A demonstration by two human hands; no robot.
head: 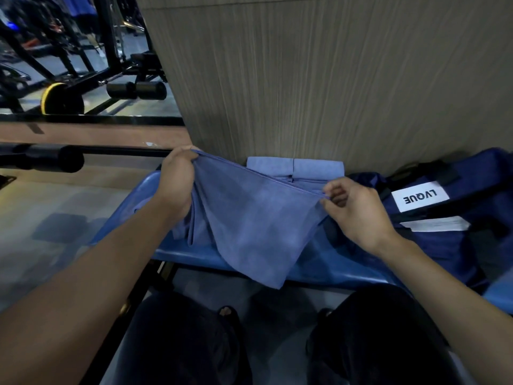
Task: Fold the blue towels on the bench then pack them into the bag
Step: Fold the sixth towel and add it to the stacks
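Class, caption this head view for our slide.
Both hands hold a blue towel stretched above the bench.

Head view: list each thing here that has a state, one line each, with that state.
Held towel: unfolded, stretched between both hands, lower corner hanging past the bench edge.
Folded towels: folded, lying on the bench against the wall.
Bag: lying on the bench at right, label upward; whether open cannot be told.
Left hand: grips the towel's left corner.
Right hand: pinches the towel's right corner.
Bench: bears towels and bag.
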